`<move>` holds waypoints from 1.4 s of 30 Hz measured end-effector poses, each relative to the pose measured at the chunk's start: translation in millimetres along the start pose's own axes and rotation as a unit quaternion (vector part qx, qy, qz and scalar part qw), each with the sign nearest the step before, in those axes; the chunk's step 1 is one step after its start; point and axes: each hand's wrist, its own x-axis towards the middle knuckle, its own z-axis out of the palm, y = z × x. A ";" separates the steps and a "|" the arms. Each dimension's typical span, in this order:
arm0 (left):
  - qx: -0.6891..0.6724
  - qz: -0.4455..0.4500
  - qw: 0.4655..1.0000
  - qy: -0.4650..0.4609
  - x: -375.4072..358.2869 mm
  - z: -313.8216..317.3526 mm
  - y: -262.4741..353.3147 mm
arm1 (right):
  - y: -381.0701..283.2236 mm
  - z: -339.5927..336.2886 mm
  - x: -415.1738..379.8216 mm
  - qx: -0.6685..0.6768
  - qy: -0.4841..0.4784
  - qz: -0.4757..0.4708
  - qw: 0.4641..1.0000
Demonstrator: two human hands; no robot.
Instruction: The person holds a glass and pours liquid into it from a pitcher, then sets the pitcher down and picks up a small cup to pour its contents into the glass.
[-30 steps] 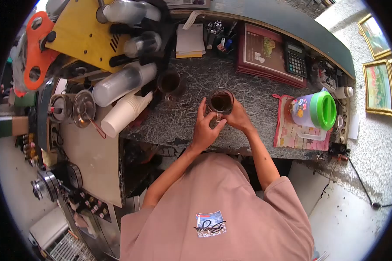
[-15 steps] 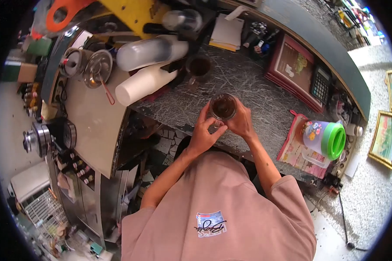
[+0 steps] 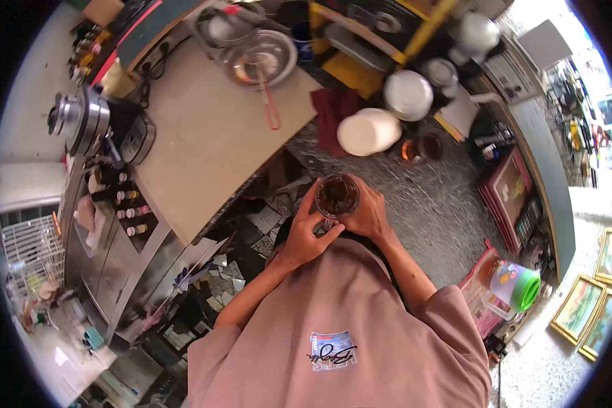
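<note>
A glass mug (image 3: 338, 196) of dark brown drink is held upright between both hands, close to my body. My left hand (image 3: 309, 236) wraps its near left side, with the thumb along the front by the handle. My right hand (image 3: 367, 213) curls round the right side of the same mug. Farther off on the dark stone counter (image 3: 415, 204) stands a second glass mug (image 3: 427, 147) with dark contents. Two white bottles or jugs (image 3: 369, 132) seen from above stand beside it.
On the left, a beige counter (image 3: 204, 129) carries a steel bowl (image 3: 262, 60) with a pink-handled utensil (image 3: 271, 109) and a silver-black appliance (image 3: 92, 126). At right are red-framed boards or folders (image 3: 503, 197) and a green-lidded jug (image 3: 517, 284). A floor gap lies between the counters.
My view has turned left, bringing more of the beige counter and the floor gap into sight. Both hands still hold the mug, now over the counter's edge and nearer my body.
</note>
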 end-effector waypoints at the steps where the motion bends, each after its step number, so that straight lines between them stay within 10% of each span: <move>1: 0.007 0.002 1.000 0.017 -5.0 -14.3 -3.6 | -9.4 12.1 7.6 -0.006 -0.013 -0.006 1.000; 25: 0.047 -0.108 0.915 0.387 -86.9 -268.2 -111.6 | -180.2 302.7 173.9 0.052 -0.243 -0.188 0.950; 42: -0.001 -0.177 0.877 0.446 -109.3 -340.0 -136.7 | -234.6 387.5 217.0 0.050 -0.327 -0.220 0.918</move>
